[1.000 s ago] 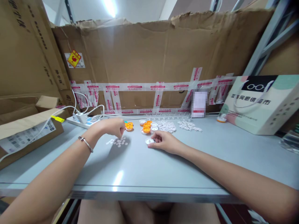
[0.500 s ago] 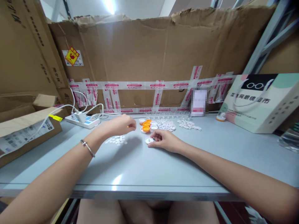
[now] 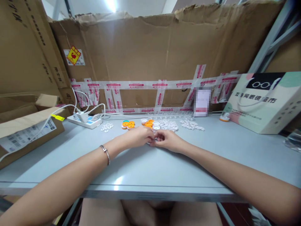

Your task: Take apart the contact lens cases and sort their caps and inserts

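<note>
My right hand [image 3: 169, 141] rests on the table with its thumb and fingers closed on the edge of a small white round cap [image 3: 148, 143], which is now mostly hidden. My left hand [image 3: 141, 136] reaches over the same cap, its fingers pinched together and touching or almost touching the right fingertips. What the left fingers hold, if anything, is hidden. Just behind the hands stand orange caps [image 3: 148, 124] and white caps [image 3: 156, 127]. More orange caps [image 3: 128, 125], one with a green ring [image 3: 126, 121], sit left of these.
Small white discs [image 3: 107, 127] lie at left. White pieces are heaped in a pile [image 3: 169, 125], with a smaller pile [image 3: 191, 125] to its right. A power strip [image 3: 90, 123], an open carton [image 3: 33, 128], a paper bag [image 3: 261, 103] and a tall cardboard wall [image 3: 141, 50] surround the table.
My left hand has moved right and down from above the table to the white cap. The orange caps and discs behind it have come into view. My right hand keeps its hold.
</note>
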